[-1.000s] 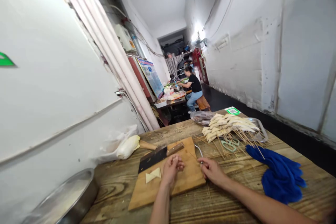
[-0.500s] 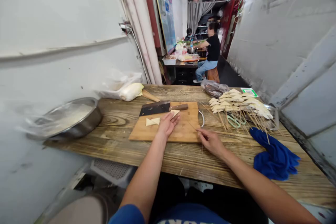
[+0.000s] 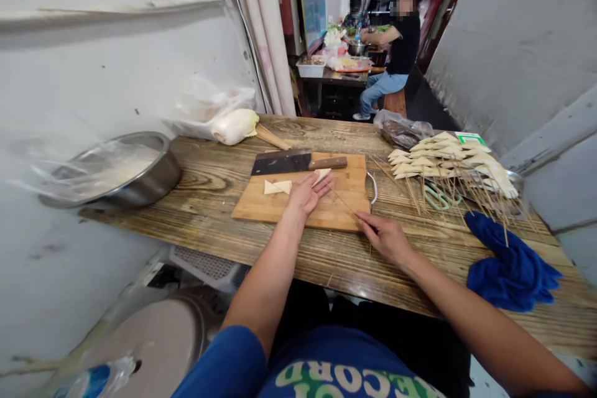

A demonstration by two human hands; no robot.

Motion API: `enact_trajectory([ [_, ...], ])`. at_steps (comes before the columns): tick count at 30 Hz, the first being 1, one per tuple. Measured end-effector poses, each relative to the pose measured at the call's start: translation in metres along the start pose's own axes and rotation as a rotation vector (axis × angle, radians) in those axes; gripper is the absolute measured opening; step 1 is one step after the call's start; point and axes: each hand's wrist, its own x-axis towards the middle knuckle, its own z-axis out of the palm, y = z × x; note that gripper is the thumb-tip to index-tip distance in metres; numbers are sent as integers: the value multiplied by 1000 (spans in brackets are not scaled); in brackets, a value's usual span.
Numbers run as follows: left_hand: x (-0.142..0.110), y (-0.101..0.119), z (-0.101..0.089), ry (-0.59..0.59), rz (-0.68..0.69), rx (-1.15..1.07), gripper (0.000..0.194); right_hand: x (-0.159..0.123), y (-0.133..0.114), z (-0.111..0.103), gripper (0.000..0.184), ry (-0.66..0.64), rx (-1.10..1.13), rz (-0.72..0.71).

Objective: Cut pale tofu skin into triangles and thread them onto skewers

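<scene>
My left hand is palm up over the wooden cutting board, with a pale triangular food slice held at its fingers. A thin wooden skewer is pinched in my right hand, near the board's front right corner. Its tip reaches the fingers of my left hand; whether it touches the slice I cannot tell. More pale triangular slices lie on the board left of my hand. Behind them rests a cleaver with a wooden handle.
Skewered pale slices are piled at right, near green-handled scissors and a blue cloth. A metal basin stands at left. A pale vegetable and a bagged dark item lie behind. Two people sit at a farther table.
The skewer in my right hand has come nearer my left hand's fingers. My left hand keeps the slice. The camera has tilted downward.
</scene>
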Motion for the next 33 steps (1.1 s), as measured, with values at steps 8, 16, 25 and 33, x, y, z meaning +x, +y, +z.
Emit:
enact_trajectory([
  [8, -2, 0, 2, 8, -2, 27, 6, 1, 0, 1, 32, 24, -8, -19],
  [16, -5, -1, 2, -30, 15, 48, 8, 2, 0, 2, 31, 34, 4, -9],
  [25, -7, -1, 4, -49, 10, 68, 6, 2, 1, 2, 30, 48, -11, -65],
  [33, -8, -2, 5, -28, 19, 70, 7, 1, 3, 2, 30, 83, -16, -120],
])
